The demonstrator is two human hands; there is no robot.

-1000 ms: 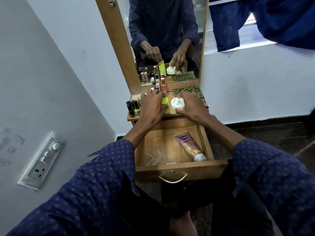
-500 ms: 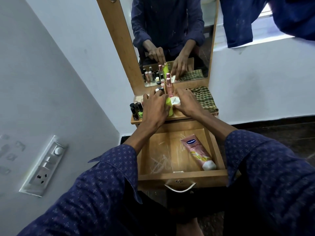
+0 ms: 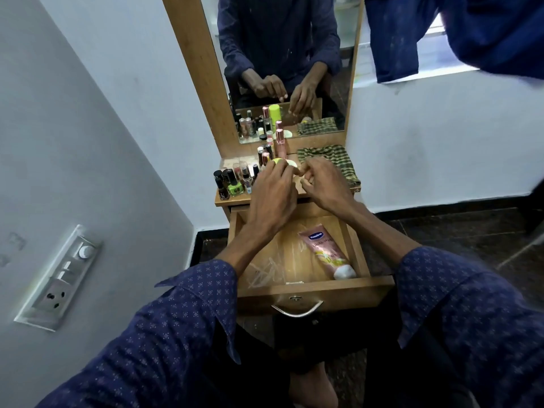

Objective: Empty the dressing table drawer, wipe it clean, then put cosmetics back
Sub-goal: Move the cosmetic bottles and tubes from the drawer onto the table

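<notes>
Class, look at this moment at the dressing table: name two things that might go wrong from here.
1. Both hands, left hand and right hand, work among tightly packed upright bottles; a nudge may topple them.
2. The open drawer lies directly below the tabletop edge, so a knocked item could drop onto the pink tube inside.

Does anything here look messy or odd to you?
Mostly the open drawer: its wooden floor has whitish scratchy streaks at the front left, and a single pink lotion tube lies slanted on the right. The bottles on the tabletop stand upright; nothing looks spilled.
</notes>
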